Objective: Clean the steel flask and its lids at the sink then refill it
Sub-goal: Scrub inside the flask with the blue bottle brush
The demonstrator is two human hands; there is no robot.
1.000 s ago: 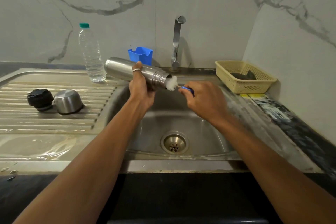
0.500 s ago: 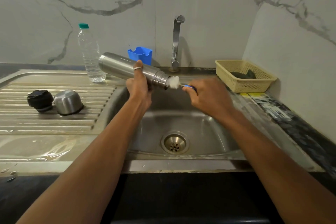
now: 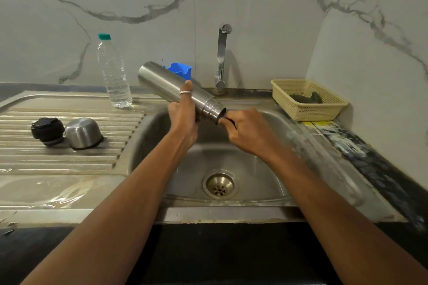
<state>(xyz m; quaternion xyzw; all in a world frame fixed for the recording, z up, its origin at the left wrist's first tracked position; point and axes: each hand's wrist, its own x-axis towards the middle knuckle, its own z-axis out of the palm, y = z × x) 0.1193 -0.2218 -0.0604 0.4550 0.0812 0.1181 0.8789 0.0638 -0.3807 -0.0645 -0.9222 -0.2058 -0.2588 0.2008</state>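
My left hand grips the steel flask around its middle and holds it tilted over the sink, mouth pointing down to the right. My right hand grips the blue handle of a bottle brush right at the flask's mouth; the brush head is hidden inside the flask. On the draining board to the left lie the black inner lid and the steel cup lid, side by side.
A clear water bottle with a green cap stands at the back of the draining board. The tap rises behind the sink, a blue holder beside it. A yellow basket with a dark scrubber sits at the right.
The white brush head, seen outside the flask's mouth before, has gone into the flask. My right hand has moved up to the mouth and the flask's base has swung right.
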